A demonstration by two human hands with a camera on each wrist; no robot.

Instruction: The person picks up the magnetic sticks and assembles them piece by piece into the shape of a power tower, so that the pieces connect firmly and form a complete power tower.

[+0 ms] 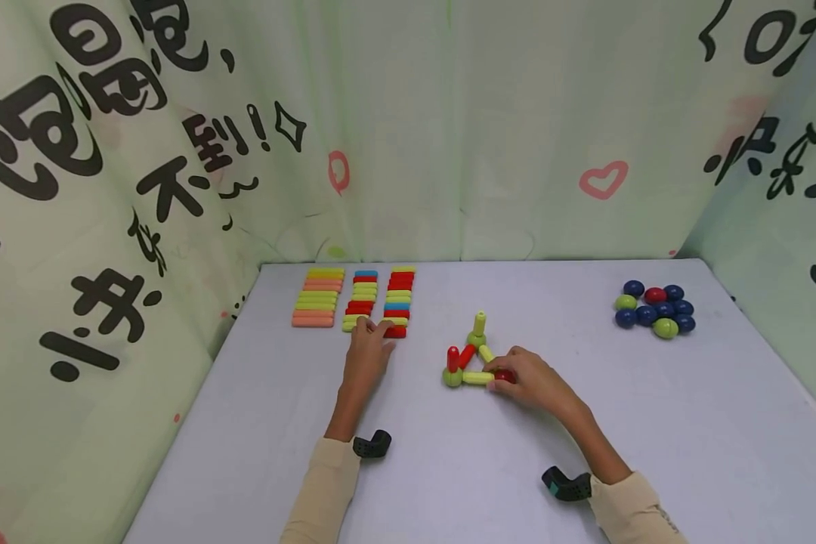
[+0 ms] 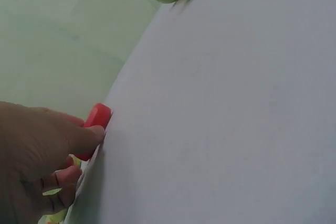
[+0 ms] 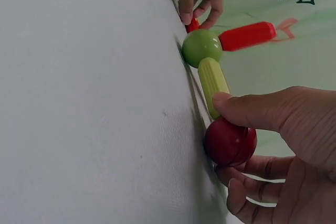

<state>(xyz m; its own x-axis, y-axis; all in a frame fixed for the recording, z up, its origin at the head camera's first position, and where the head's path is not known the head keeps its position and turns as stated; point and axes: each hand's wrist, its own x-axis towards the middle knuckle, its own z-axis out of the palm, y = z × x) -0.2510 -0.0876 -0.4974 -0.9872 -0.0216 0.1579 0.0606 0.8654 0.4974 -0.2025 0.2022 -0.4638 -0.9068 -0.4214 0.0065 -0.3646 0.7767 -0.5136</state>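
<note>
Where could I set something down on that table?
The widest bare patch of table lies between the right hand and the ball cluster, stretching toward the viewer. A smaller one lies in front of the stick rows, left of the left hand. It's crowded among those rows and around the joined frame.

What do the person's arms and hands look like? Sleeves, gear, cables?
Left hand and right hand: ungloved. Beige fabric sleeves on both arms. Bent black device at each wrist; small teal patch on the right one. No cables visible.
</note>
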